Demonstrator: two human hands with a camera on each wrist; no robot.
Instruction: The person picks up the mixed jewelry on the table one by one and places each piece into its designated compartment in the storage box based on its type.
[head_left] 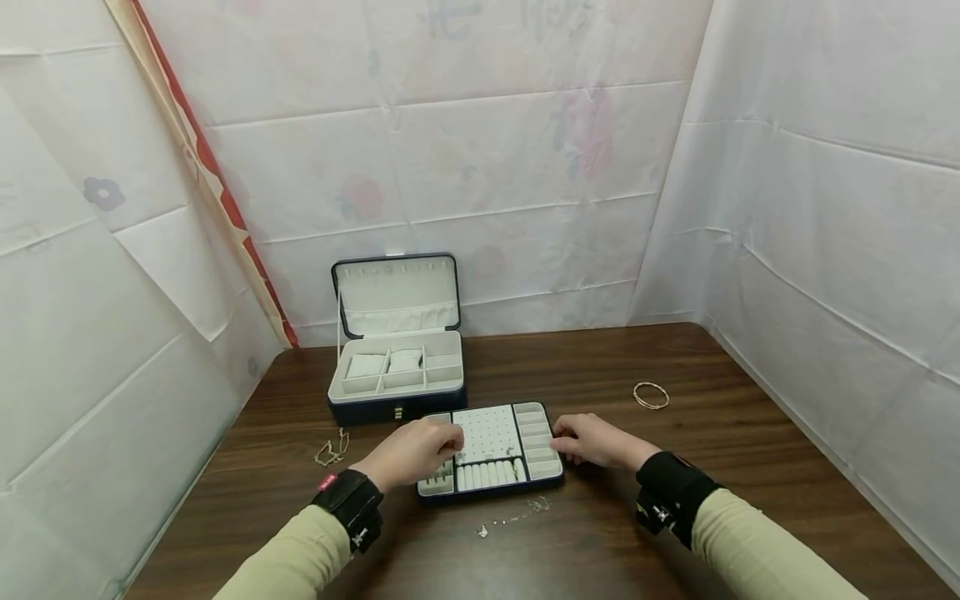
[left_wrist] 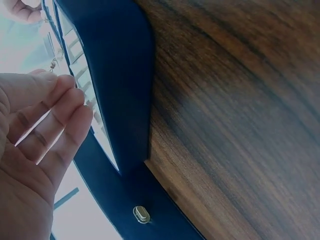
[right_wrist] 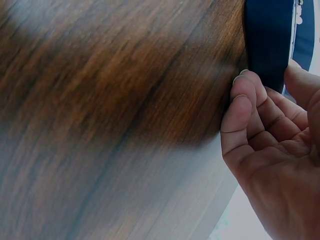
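Starting nearest us, we see a silver necklace [head_left: 517, 517] loose on the table [head_left: 750, 433], just in front of the tray [head_left: 495, 491]; we judge it left to do. Our left hand [head_left: 416, 450] is over the tray's left part, thumb and forefinger tips together; we cannot tell whether anything tiny is between them. Our right hand [head_left: 588, 440] grips the tray's right edge, thumb at the rim, other fingers bent by its side. The tray lies flat, dark blue outside, white within, with a dotted board [head_left: 483, 429], ring rolls and side compartments. A gold ring [head_left: 516, 472] sits in the rolls, so the work seems partway along. Farther off, a gold bracelet [head_left: 330, 452] and a bangle [head_left: 652, 407] lie outside the tray. Behind stands the box [head_left: 360, 411], lid up, before a white cloth [head_left: 525, 167].
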